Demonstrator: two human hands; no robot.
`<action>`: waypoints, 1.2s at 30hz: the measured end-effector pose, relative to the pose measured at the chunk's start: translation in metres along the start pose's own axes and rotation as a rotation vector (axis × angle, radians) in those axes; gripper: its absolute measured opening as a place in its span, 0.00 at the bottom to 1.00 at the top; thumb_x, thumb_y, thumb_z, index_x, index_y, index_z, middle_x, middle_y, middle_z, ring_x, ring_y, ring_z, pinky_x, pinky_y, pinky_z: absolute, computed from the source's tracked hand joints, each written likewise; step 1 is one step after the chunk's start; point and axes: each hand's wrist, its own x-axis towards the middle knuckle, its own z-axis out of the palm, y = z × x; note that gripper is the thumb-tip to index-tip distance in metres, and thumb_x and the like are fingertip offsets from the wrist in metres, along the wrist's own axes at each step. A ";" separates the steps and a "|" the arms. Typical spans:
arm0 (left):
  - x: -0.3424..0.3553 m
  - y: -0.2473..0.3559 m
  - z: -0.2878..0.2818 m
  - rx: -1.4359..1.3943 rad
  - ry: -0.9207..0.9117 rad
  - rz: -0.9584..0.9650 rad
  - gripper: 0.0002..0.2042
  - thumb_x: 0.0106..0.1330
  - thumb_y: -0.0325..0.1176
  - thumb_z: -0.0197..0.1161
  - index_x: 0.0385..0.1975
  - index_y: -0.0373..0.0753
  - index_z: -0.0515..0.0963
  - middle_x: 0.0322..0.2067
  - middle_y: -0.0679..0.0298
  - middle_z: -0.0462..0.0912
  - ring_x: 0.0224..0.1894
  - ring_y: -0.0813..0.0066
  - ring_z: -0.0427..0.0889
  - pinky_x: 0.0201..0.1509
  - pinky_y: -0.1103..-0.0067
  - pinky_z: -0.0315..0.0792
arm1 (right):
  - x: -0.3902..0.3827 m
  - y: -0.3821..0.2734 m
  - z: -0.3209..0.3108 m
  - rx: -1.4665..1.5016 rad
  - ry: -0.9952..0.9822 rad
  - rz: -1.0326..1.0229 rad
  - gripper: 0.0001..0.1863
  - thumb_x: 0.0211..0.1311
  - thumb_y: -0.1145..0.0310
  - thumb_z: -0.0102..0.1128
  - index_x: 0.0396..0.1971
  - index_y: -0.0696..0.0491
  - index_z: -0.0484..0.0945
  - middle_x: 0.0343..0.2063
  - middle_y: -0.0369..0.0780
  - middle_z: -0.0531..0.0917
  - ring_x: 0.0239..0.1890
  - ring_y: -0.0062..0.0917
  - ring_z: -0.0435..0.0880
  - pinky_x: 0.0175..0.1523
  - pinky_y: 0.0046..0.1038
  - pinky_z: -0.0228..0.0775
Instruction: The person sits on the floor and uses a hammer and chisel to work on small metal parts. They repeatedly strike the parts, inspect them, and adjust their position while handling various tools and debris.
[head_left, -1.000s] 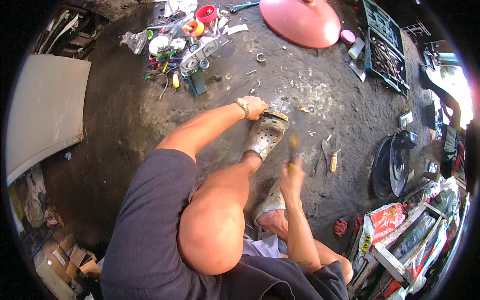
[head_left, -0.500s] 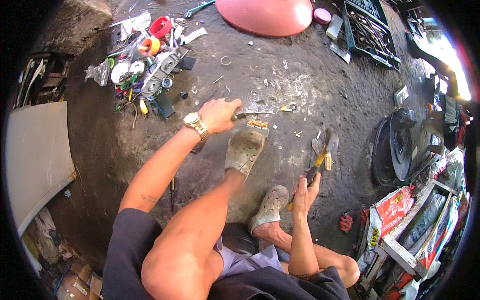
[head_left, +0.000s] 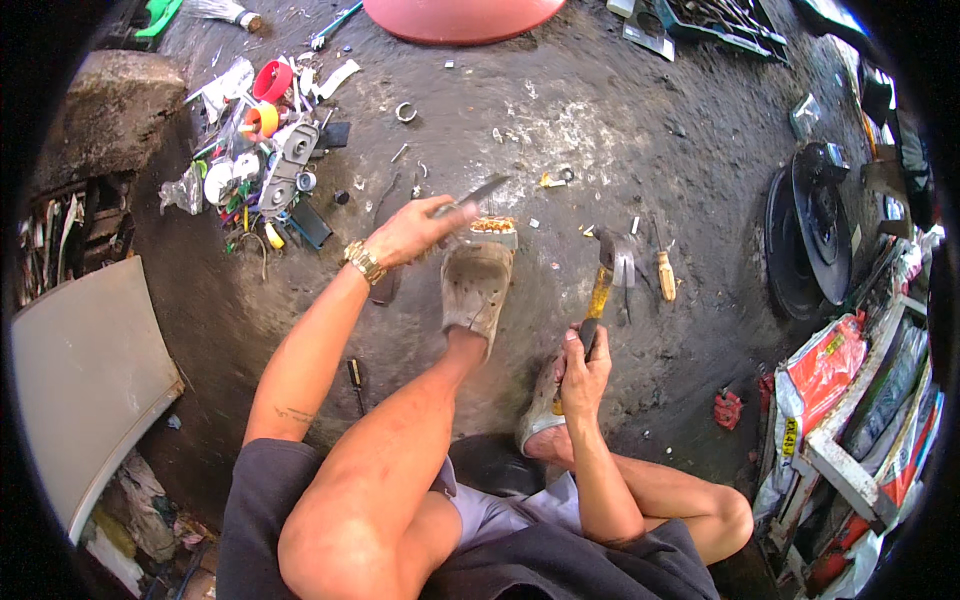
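Observation:
My left hand (head_left: 415, 232), with a gold watch on its wrist, is closed round a knife (head_left: 487, 190). The dark blade points up and to the right, above a small block with orange-brown bits on top (head_left: 494, 226). This block lies at the toe of my left clog (head_left: 477, 285); whether the clog touches it I cannot tell. In my right hand (head_left: 585, 372) is a claw hammer (head_left: 600, 293), gripped by its yellow-and-black handle with the metal head pointing away from me. A screwdriver with a pale yellow handle (head_left: 666, 277) lies on the ground right of the hammer.
Mixed plastic and metal scrap (head_left: 285, 170) is heaped at the far left. A pink basin (head_left: 460, 18) stands at the far edge. Black round parts (head_left: 810, 230) and a white-framed stack of bags (head_left: 840, 470) are on the right. Another screwdriver (head_left: 355, 375) lies beside my left leg.
My left hand has lifted and turned the knife, so its blade now angles upward from the block. The hammer has swung to the left and its claw now shows. The whole view has shifted.

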 end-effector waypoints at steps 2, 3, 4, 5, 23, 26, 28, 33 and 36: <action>-0.003 0.003 -0.004 -0.051 0.032 -0.137 0.36 0.62 0.58 0.68 0.58 0.30 0.76 0.35 0.51 0.86 0.40 0.65 0.86 0.47 0.70 0.77 | -0.003 0.001 -0.002 -0.035 -0.014 0.016 0.08 0.71 0.69 0.59 0.44 0.54 0.73 0.21 0.29 0.72 0.17 0.12 0.68 0.21 0.20 0.60; 0.000 -0.009 0.003 -0.049 0.086 -0.091 0.34 0.64 0.56 0.68 0.56 0.29 0.77 0.33 0.55 0.86 0.39 0.69 0.84 0.46 0.72 0.77 | -0.004 0.001 -0.003 -0.052 -0.021 0.024 0.08 0.71 0.69 0.59 0.45 0.54 0.73 0.21 0.30 0.73 0.17 0.12 0.68 0.21 0.20 0.61; 0.001 -0.014 0.010 -0.051 0.138 -0.043 0.32 0.65 0.55 0.68 0.54 0.28 0.79 0.31 0.59 0.85 0.37 0.74 0.83 0.45 0.73 0.76 | -0.004 0.004 -0.005 -0.070 -0.020 0.024 0.09 0.71 0.69 0.59 0.45 0.55 0.74 0.22 0.30 0.73 0.18 0.12 0.68 0.22 0.20 0.61; 0.001 -0.019 0.013 -0.040 0.173 0.006 0.29 0.66 0.52 0.68 0.52 0.28 0.80 0.29 0.61 0.85 0.34 0.77 0.82 0.41 0.73 0.75 | -0.003 0.007 -0.007 -0.088 -0.019 0.023 0.09 0.71 0.69 0.59 0.46 0.55 0.74 0.22 0.30 0.74 0.19 0.12 0.69 0.22 0.21 0.62; 0.009 0.041 0.029 1.010 -0.095 0.108 0.16 0.60 0.41 0.68 0.35 0.32 0.83 0.33 0.45 0.86 0.39 0.47 0.88 0.43 0.59 0.82 | 0.009 -0.012 -0.007 -0.082 -0.021 0.055 0.15 0.74 0.65 0.57 0.54 0.57 0.73 0.22 0.32 0.75 0.18 0.15 0.72 0.23 0.23 0.65; 0.014 0.041 0.034 0.993 -0.089 0.129 0.14 0.59 0.38 0.67 0.34 0.31 0.85 0.35 0.43 0.86 0.40 0.47 0.88 0.45 0.60 0.82 | -0.002 -0.021 0.004 -0.040 -0.053 0.007 0.17 0.76 0.62 0.54 0.56 0.55 0.69 0.20 0.34 0.75 0.15 0.17 0.74 0.22 0.24 0.68; 0.025 0.032 0.034 0.994 -0.155 0.108 0.17 0.60 0.42 0.68 0.35 0.32 0.83 0.35 0.43 0.86 0.41 0.46 0.87 0.45 0.60 0.82 | -0.008 -0.036 0.011 -0.067 -0.110 -0.006 0.16 0.77 0.61 0.52 0.56 0.56 0.69 0.21 0.33 0.73 0.16 0.17 0.71 0.21 0.23 0.67; 0.032 0.019 0.032 0.904 -0.215 0.086 0.25 0.64 0.48 0.63 0.42 0.26 0.77 0.36 0.37 0.84 0.42 0.42 0.86 0.48 0.56 0.79 | 0.001 -0.021 0.031 -0.327 -0.094 -0.131 0.17 0.77 0.62 0.52 0.56 0.57 0.67 0.22 0.39 0.77 0.19 0.20 0.76 0.22 0.28 0.69; 0.042 0.006 0.023 0.896 -0.280 0.079 0.27 0.65 0.49 0.62 0.44 0.24 0.74 0.36 0.35 0.84 0.43 0.40 0.85 0.49 0.56 0.79 | 0.010 0.016 0.046 -0.514 -0.157 -0.221 0.19 0.76 0.60 0.53 0.57 0.57 0.66 0.21 0.44 0.79 0.23 0.26 0.80 0.28 0.36 0.71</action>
